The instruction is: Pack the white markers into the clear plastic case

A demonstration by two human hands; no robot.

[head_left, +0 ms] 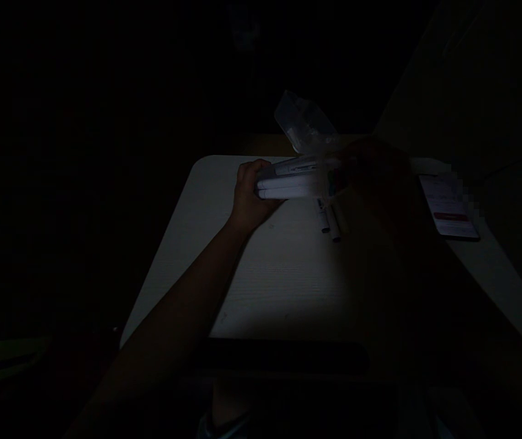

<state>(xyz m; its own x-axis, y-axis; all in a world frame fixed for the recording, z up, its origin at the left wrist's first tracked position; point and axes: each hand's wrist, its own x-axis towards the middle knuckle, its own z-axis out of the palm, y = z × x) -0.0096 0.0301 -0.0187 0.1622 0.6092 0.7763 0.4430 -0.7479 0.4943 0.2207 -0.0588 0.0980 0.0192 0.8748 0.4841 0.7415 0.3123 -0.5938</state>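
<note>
My left hand (250, 198) is closed round the left end of a clear plastic case (304, 189) and holds it above the table. White markers (283, 183) lie lengthwise inside, with dark and coloured ends at the right. The case's clear flap (304, 119) stands raised behind it. At the case's right end, my right hand (371, 161) is in deep shadow, its fingers bent near the marker ends; what they grip is too dark to make out. Below the case, markers (329, 222) with dark ends rest on the table, partly hidden by the case.
The pale table (261, 274) has rounded corners and a dark front edge. A phone (448, 207) with a lit screen lies near its right side. Beyond the right edge a wall or panel (494, 110) shows faintly. A green item (7, 360) is at the lower left; most surroundings are black.
</note>
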